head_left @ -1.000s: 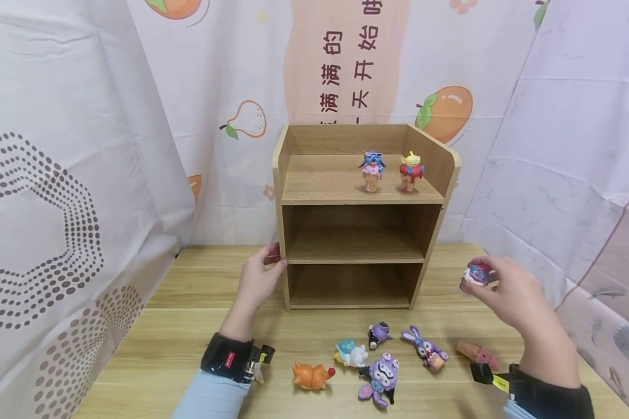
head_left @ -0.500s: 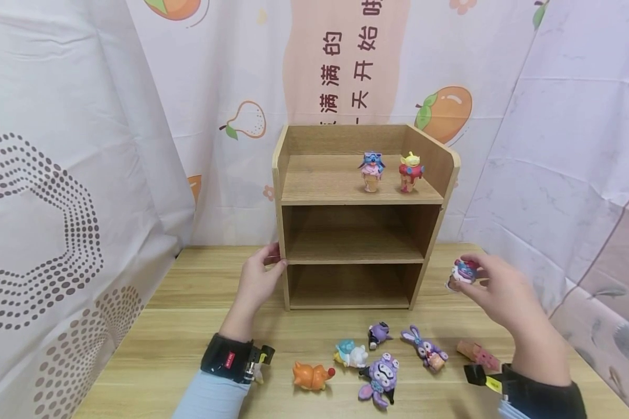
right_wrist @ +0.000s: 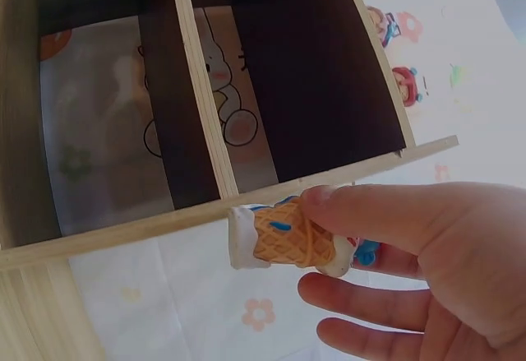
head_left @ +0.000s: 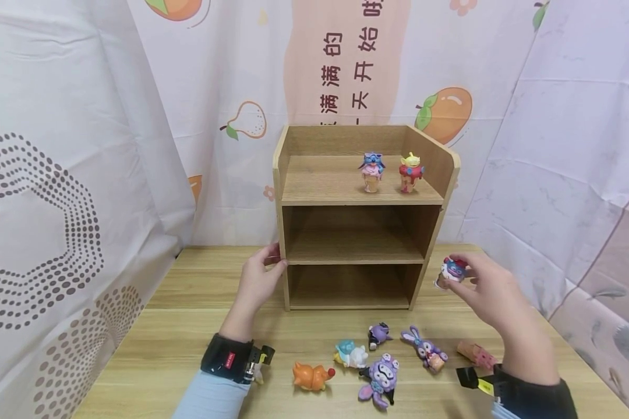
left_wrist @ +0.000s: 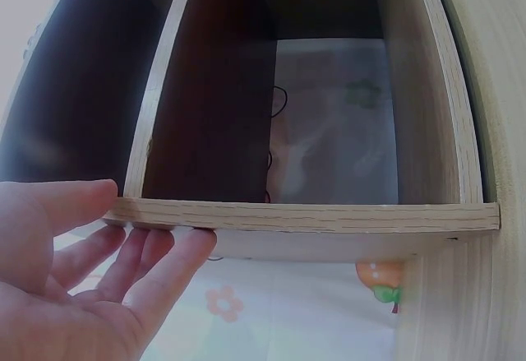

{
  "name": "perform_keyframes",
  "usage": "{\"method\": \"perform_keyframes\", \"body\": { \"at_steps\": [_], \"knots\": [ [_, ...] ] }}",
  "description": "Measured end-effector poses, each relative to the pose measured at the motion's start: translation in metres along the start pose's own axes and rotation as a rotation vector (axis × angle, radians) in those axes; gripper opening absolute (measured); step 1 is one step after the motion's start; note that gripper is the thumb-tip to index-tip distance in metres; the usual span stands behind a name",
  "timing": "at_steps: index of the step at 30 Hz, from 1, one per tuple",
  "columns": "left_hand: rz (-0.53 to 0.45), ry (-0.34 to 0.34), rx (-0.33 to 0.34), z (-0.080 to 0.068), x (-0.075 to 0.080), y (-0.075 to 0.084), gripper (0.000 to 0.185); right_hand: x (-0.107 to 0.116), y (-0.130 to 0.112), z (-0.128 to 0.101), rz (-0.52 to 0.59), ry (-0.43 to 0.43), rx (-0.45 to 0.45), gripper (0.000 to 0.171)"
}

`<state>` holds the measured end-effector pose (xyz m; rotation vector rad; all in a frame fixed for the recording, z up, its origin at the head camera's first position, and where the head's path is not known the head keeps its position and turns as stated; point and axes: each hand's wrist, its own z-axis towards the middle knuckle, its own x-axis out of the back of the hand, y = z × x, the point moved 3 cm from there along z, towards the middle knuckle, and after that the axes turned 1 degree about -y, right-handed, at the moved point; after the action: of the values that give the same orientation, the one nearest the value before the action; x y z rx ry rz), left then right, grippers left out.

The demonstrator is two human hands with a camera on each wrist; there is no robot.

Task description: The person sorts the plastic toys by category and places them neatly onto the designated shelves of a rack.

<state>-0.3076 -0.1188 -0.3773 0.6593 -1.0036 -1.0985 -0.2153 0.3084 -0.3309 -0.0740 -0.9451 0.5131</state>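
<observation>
A three-level wooden shelf (head_left: 354, 258) stands on the table. My left hand (head_left: 272, 259) holds its left side panel, thumb on the front edge (left_wrist: 329, 217) and fingers (left_wrist: 156, 254) along the outer face. My right hand (head_left: 466, 278) pinches a small ice-cream-cone figurine (head_left: 452, 270) in the air just right of the shelf's right panel, level with the lowest compartment. In the right wrist view the cone figurine (right_wrist: 288, 238) lies sideways between thumb and fingers, in front of the shelf (right_wrist: 197, 122).
Two cone figurines, a blue one (head_left: 371, 170) and a red one (head_left: 410, 171), stand on the top level. On the table in front lie an orange figurine (head_left: 311, 375), a light blue one (head_left: 350, 353), several purple ones (head_left: 380, 378) and a pink piece (head_left: 477, 353). Curtains surround the table.
My right hand has carried the figurine leftward, closer to the shelf's right side. The left hand has stayed on the side panel.
</observation>
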Motion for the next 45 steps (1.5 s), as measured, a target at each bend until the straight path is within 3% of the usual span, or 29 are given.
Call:
{"method": "perform_keyframes", "body": {
  "at_steps": [26, 45],
  "knots": [
    [0.015, -0.004, 0.009, -0.001, 0.001, 0.0, 0.041, -0.03, -0.05, 0.007, -0.029, 0.084, 0.236, 0.053],
    [0.007, -0.01, 0.004, 0.0, 0.001, 0.0, 0.041, -0.047, -0.072, 0.005, 0.037, 0.046, 0.296, 0.054]
  ]
}}
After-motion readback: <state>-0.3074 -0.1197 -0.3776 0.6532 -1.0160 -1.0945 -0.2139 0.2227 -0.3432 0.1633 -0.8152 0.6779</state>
